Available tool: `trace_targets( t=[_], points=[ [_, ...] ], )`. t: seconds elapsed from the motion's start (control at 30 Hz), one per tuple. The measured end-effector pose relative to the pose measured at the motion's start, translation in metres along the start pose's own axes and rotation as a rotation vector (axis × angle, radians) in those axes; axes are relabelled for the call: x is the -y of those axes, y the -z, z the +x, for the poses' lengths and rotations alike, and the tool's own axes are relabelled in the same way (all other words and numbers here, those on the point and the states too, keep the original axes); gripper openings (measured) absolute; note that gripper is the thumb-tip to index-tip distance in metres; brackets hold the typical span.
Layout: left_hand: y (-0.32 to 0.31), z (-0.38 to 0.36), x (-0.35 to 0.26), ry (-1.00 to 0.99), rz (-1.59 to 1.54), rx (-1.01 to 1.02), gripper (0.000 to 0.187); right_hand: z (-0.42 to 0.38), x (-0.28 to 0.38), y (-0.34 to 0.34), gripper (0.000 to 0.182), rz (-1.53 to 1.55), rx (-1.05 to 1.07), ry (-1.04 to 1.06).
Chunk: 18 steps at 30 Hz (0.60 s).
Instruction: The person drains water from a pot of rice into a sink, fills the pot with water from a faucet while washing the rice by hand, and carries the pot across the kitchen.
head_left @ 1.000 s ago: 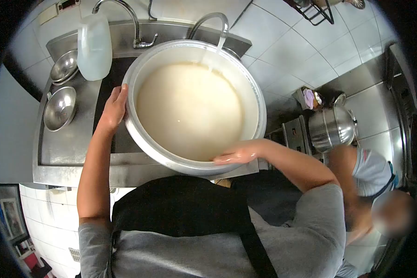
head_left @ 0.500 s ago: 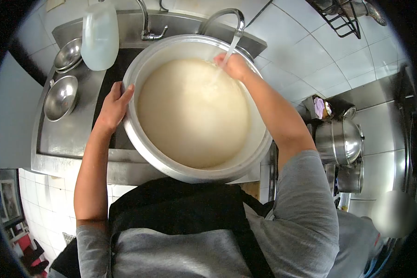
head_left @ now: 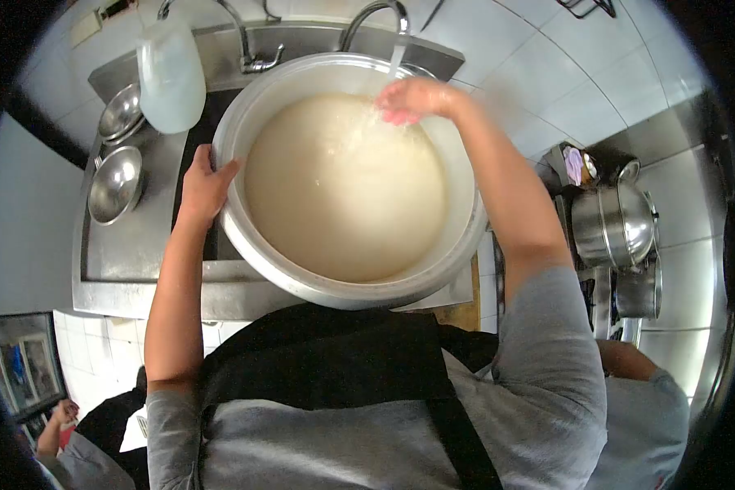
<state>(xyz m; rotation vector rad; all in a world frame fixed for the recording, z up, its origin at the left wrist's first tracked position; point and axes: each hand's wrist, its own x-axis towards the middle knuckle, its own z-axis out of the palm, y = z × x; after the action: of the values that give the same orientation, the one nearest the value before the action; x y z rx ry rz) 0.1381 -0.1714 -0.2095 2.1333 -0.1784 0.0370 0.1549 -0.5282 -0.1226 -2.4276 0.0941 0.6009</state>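
Note:
A large metal pot (head_left: pixel 335 292) stands at the sink, filled with cloudy, off-white liquid (head_left: pixel 343 196). My left hand (head_left: pixel 204 189) grips the pot's left rim, thumb on top and fingers around the outside. From the curved tap (head_left: pixel 402 20) at the back, water (head_left: pixel 396 61) runs down. My right hand (head_left: pixel 412 100) is in that stream, above the liquid near the pot's back right side. Its fingers are loosely stretched, wet and a little blurred, with nothing visible in them. What lies beneath the liquid is hidden.
A translucent jug (head_left: pixel 171 86) and metal bowls (head_left: pixel 116 188) stand on the steel counter (head_left: pixel 131 253) at left. Another faucet (head_left: pixel 257 64) is behind. Stacked metal pots (head_left: pixel 612 224) are at right. Other people appear: a grey sleeve (head_left: pixel 645 416) lower right, a hand (head_left: pixel 64 412) lower left.
My right hand has lifted and turned from the pot's back inner edge into the water stream, fingers now spread out more. My left hand keeps its hold. People have appeared at both lower sides.

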Motion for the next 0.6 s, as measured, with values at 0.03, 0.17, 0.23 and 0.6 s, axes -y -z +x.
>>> trace_targets(
  t=[0.03,0.17,0.23,0.6],
  points=[
    [0.002,-0.003,-0.007,0.002,0.025,-0.021,0.049,-0.005,-0.012,-0.003,0.029,-0.241,-0.048,0.048],
    [-0.003,0.005,0.011,-0.035,-0.280,0.099,0.048,-0.018,-0.068,-0.048,0.021,-0.414,-0.180,0.075],
    [-0.009,0.010,0.025,0.018,-0.450,0.148,0.044,-0.012,-0.086,-0.104,0.014,-0.079,-0.656,0.295],
    [0.000,0.004,0.027,0.147,-0.776,0.270,0.064,-0.057,-0.068,-0.105,0.015,-0.222,-0.697,-0.051]
  ],
)
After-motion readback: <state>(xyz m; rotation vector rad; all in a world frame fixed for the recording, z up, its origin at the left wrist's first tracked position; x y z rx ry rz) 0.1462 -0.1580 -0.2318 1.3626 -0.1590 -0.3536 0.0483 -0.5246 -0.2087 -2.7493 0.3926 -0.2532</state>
